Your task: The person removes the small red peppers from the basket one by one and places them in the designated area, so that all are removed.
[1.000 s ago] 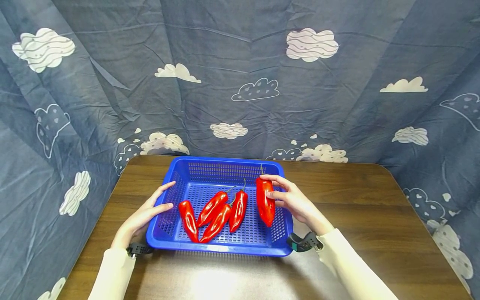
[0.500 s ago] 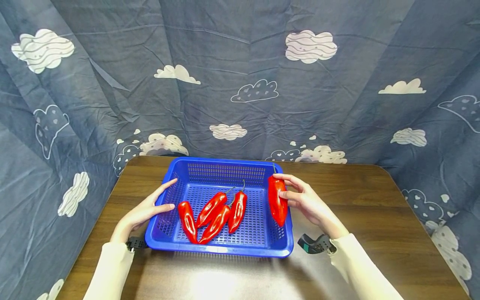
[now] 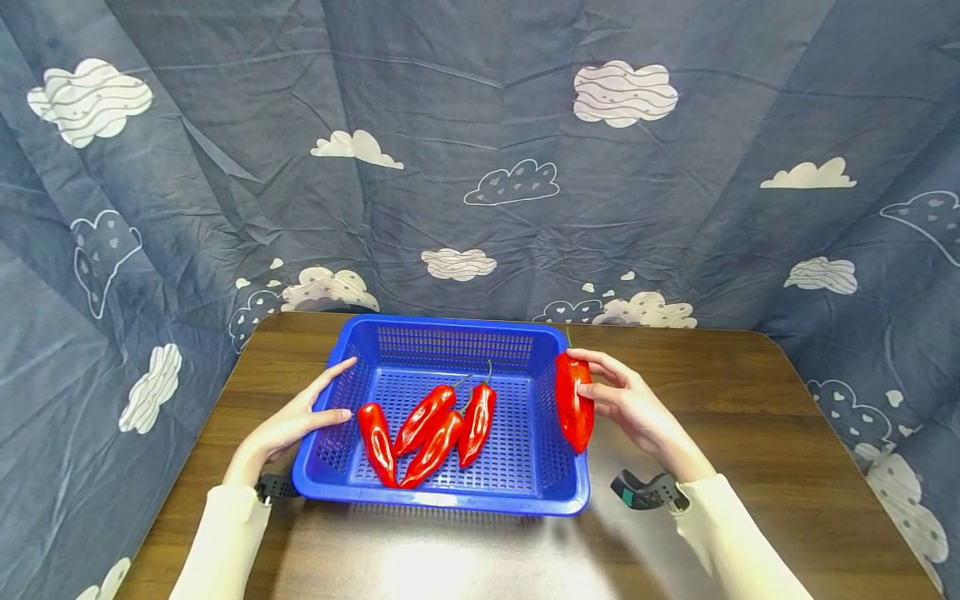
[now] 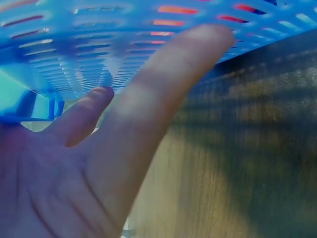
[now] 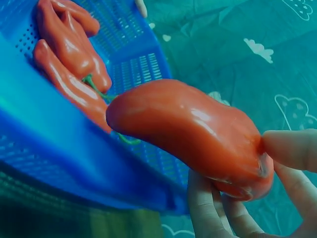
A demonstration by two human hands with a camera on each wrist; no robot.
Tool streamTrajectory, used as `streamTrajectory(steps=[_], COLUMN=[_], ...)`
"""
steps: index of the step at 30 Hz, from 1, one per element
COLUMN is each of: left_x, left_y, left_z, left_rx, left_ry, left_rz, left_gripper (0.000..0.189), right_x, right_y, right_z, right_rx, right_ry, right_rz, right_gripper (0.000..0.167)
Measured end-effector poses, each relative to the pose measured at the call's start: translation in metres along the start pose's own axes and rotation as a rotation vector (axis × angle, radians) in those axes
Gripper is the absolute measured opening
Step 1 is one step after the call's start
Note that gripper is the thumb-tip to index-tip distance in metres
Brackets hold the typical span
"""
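Observation:
My right hand [image 3: 633, 408] pinches a long, glossy red pepper [image 3: 574, 404] between thumb and fingers, over the right rim of a blue plastic basket [image 3: 517, 504]. In the right wrist view this pepper [image 5: 183, 129] lies across the front, its blunt end towards the basket. Several more red peppers, among them a leaning one [image 3: 377, 444] and one with a green stem [image 3: 476, 423], lie on the basket floor. At the left rim is my left hand [image 3: 288, 421], thumb and forefinger extended over it. The left wrist view shows its thumb [image 4: 163, 84] against the slotted blue wall; some fingers are hidden.
The basket stands on a brown wooden table [image 3: 690, 383], whose surface extends to the right and in front. A dark curtain [image 3: 480, 225] with cloud prints hangs behind the table and at both sides.
My right hand has carried the held pepper rightwards, from inside the basket to above its right rim. My left hand and the other peppers have stayed in place.

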State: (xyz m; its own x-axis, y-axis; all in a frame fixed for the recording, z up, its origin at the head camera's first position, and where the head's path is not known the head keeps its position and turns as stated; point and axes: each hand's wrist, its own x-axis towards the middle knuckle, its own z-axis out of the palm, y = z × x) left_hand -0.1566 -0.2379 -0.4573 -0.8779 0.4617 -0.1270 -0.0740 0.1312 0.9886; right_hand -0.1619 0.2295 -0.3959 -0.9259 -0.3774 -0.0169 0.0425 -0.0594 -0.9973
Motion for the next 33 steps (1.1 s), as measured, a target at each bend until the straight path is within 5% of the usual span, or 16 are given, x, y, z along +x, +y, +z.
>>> streamTrajectory(steps=[33], left_x=[0.002], left_y=[-0.006], left_z=[0.001], left_rx=[-0.032], left_ry=[0.025], left_rz=[0.022], left_gripper=[0.076], right_x=[-0.013], right_y=[0.028], right_z=[-0.039], right_rx=[-0.035], right_ry=[0.122], right_rz=[0.082], right_gripper=[0.041])
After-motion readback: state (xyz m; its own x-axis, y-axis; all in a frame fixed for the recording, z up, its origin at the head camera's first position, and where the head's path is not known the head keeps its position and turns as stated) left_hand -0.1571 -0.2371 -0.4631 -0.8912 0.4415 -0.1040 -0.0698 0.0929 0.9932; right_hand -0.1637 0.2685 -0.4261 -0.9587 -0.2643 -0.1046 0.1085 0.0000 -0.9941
